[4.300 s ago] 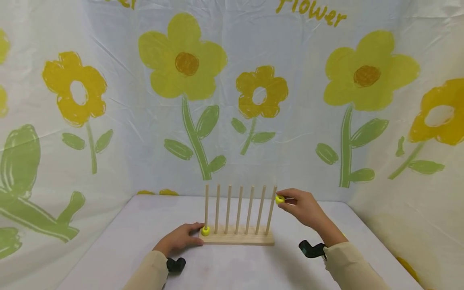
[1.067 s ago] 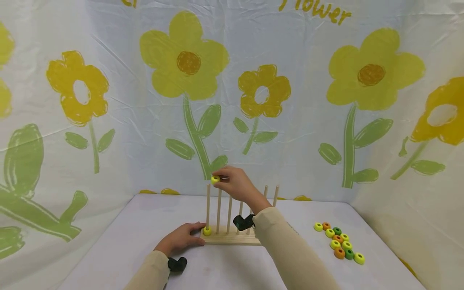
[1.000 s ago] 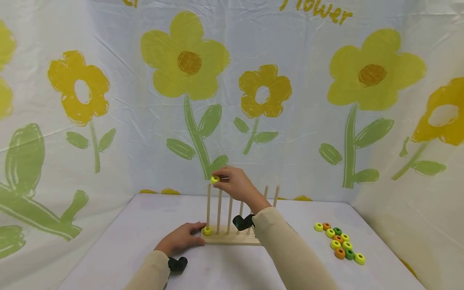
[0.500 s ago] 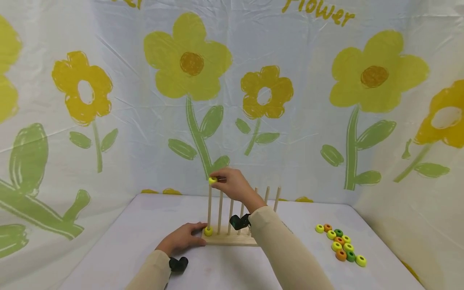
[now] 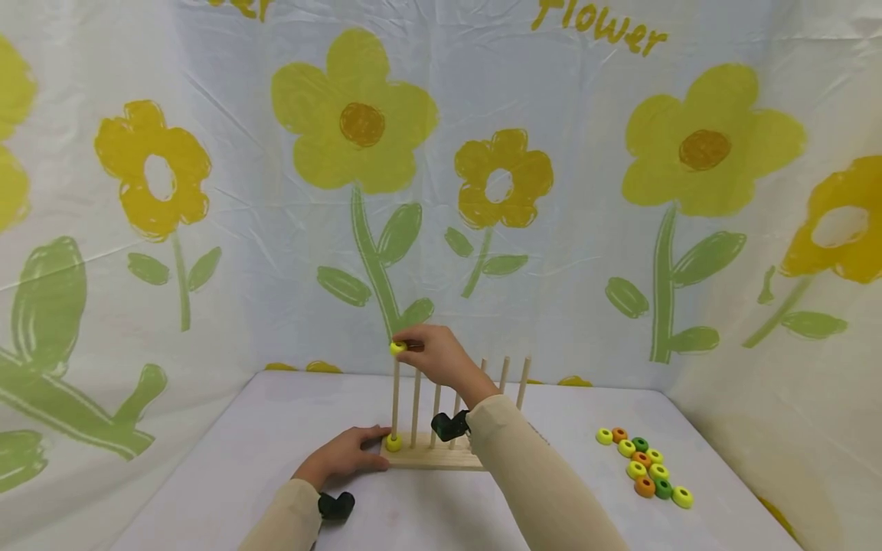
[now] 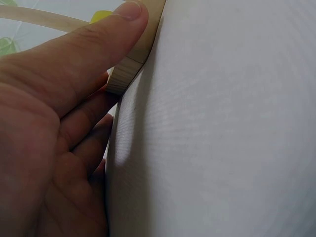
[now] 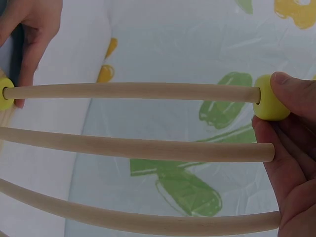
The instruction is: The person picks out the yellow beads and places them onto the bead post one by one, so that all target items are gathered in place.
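In the head view my right hand (image 5: 441, 356) pinches a yellow bead (image 5: 397, 347) at the top of the leftmost peg (image 5: 396, 394). The right wrist view shows the peg's tip inside the hole of that bead (image 7: 270, 98). At the foot of the same peg sits another yellow bead (image 5: 393, 443). My left hand (image 5: 344, 457) holds the left end of the wooden pegboard base (image 5: 434, 458), thumb at the front and fingers behind. Close up in the left wrist view, the thumb (image 6: 98, 44) lies against the base (image 6: 126, 74).
On the white table (image 5: 565, 497), to the right, lie several loose beads: yellow, orange (image 5: 644, 487) and green (image 5: 663, 489). More upright pegs (image 5: 524, 380) stand along the base, some partly behind the right hand and forearm. A flower-printed cloth (image 5: 551, 291) rises behind the table.
My right hand has carried the yellow bead from the right end of the pegboard to the leftmost peg, then slightly left and down onto its tip. The left hand stays put.
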A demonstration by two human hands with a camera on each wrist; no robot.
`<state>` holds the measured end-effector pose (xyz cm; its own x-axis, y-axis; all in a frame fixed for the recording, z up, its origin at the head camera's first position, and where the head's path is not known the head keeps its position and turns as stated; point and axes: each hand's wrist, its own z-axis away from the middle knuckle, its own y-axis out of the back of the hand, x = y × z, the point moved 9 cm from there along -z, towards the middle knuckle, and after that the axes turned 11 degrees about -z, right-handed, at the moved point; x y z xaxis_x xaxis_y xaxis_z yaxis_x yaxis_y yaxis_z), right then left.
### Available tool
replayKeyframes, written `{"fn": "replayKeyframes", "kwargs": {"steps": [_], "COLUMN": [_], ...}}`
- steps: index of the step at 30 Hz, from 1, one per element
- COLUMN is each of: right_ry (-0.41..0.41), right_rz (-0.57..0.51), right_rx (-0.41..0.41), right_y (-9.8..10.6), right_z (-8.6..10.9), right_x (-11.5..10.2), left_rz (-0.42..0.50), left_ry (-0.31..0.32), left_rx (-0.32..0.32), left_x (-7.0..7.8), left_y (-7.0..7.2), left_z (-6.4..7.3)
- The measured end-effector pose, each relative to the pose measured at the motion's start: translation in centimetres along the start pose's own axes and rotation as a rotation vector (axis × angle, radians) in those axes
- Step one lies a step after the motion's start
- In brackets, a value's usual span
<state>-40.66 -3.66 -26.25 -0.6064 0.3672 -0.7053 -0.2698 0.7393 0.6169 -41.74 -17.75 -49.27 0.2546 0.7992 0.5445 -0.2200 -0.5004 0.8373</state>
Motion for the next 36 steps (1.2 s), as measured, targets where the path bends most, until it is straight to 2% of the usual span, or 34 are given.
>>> {"fn": "replayKeyframes", "kwargs": {"steps": [15, 22, 31, 36], "right_ry": [0.007, 0.006, 0.023, 0.036], "right_rz": [0.098, 0.107, 0.134, 0.108], "right_rx": [-0.034, -0.04, -0.037, -0.031], "right_y": [-0.36, -0.33, -0.16, 0.39], "right_z": [-0.26, -0.21, -0.07, 0.32], "right_x": [-0.12, -0.11, -0.24, -0.41], "left_rz": [-0.005, 0.002, -0.001, 0.003], "left_ry": [-0.001, 0.012, -0.006, -0.01], "left_rx": [0.006, 0.002, 0.013, 0.012], "left_x": [0.15, -0.04, 0.25, 0.05], "left_y": [0.11, 0.03, 0.22, 0.0], "left_z": [0.1, -0.04, 0.13, -0.04]}}
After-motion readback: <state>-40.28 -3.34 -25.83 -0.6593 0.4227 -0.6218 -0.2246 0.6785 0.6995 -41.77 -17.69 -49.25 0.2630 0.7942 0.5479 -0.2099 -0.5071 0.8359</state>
